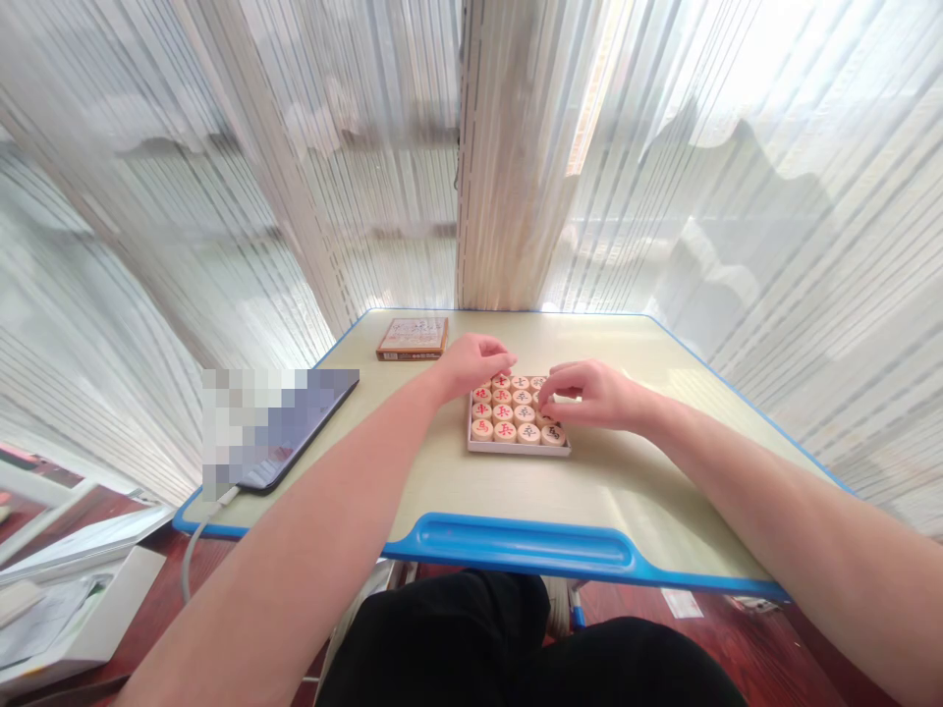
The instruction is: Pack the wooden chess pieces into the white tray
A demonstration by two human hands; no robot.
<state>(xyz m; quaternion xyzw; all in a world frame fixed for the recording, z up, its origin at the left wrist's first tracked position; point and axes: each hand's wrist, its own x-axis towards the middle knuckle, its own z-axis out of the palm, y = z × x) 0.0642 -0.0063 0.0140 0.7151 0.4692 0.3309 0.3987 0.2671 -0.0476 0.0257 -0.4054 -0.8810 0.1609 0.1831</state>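
Note:
A shallow white box tray (518,449) in the middle of the table holds rows of round wooden Chinese chess pieces (504,412), some with red characters and some with dark ones. My left hand (477,363) is over the tray's back left corner, its fingers curled together at the back row; whatever is between them is hidden. From the right, my right hand (595,395) reaches in, thumb and forefinger closed at a Chinese chess piece in the right-hand column. That piece is mostly covered by my fingers.
A flat printed box lid (414,337) lies at the back left of the table. Left of my forearm is a partly blurred-out tablet or phone (309,432) with a white cable (193,550). A blue trough (523,543) runs along the table's front edge. Sheer curtains (398,177) hang behind.

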